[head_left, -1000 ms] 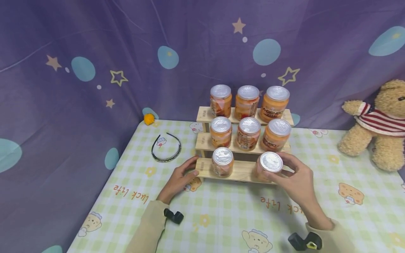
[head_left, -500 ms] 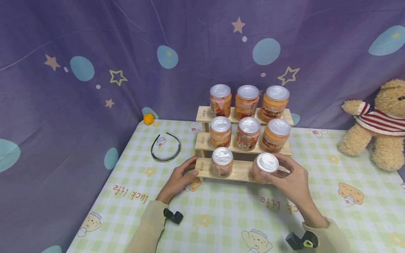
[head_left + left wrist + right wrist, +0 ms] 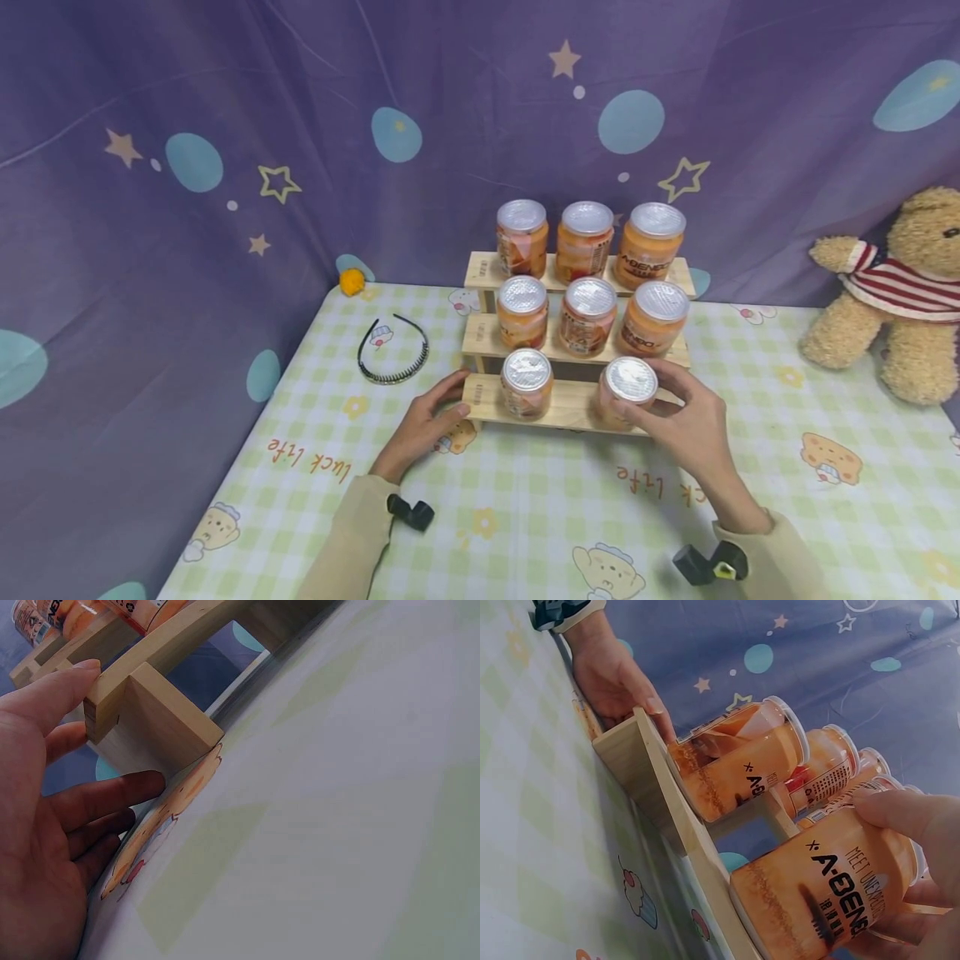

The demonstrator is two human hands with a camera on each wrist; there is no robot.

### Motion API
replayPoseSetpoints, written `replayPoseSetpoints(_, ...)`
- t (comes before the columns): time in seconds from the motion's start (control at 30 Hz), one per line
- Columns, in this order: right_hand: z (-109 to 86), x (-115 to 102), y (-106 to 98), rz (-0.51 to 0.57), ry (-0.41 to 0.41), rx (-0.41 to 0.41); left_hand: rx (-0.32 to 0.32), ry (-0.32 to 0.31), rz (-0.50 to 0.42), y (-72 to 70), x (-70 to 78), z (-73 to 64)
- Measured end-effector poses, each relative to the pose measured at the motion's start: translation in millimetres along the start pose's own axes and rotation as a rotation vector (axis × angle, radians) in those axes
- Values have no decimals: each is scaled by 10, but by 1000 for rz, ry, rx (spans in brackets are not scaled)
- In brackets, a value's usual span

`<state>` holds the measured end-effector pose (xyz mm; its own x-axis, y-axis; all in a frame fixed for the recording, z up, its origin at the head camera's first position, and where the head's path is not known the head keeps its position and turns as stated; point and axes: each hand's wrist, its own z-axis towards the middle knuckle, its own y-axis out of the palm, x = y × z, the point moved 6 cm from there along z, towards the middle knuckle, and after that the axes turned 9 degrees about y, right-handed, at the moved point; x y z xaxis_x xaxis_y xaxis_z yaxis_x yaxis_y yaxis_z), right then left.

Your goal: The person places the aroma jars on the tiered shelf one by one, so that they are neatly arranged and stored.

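A three-step wooden display stand (image 3: 573, 404) carries clear jars with orange contents and silver lids. My right hand (image 3: 693, 425) grips one jar (image 3: 631, 381) at the right part of the lowest step, thumb in front and fingers behind. In the right wrist view the jar's (image 3: 817, 892) lettered label faces the camera and its base is right at the board. Another jar (image 3: 527, 392) stands left on that step, with a gap between the two. My left hand (image 3: 423, 429) holds the step's left end between thumb and index finger; in the left wrist view its other fingers (image 3: 112, 799) extend below the board.
Upper steps bear several more jars, including one (image 3: 588, 317) on the middle step and one (image 3: 585, 242) on top. A black headband (image 3: 393, 375) and a small yellow object (image 3: 352, 282) lie left. A teddy bear (image 3: 903, 292) sits right. A purple curtain (image 3: 480, 108) hangs behind.
My right hand has shifted the gripped jar slightly left along the lowest step, and the jar now stands more upright. The left hand has kept its place at the stand's end.
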<state>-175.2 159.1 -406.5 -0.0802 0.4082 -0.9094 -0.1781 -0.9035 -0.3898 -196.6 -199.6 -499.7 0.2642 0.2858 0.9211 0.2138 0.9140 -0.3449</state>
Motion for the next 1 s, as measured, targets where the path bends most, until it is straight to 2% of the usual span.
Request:
replayPoseSetpoints(0.33, -11, 7, 11, -14, 9, -12, -3, -11, -11, 4, -4, 4)
replayPoseSetpoints(0.6, -46, -8, -50, -27, -44, -12, -11, -4, 0, 30, -20, 29)
replayPoseSetpoints(0.73, -59, 9, -115, -9, -70, -8, -11, -11, 8, 25, -22, 31)
replayPoseSetpoints(1.0, -44, 238, -425, -106, -36, 50, -3, 26, -5, 6, 2, 10)
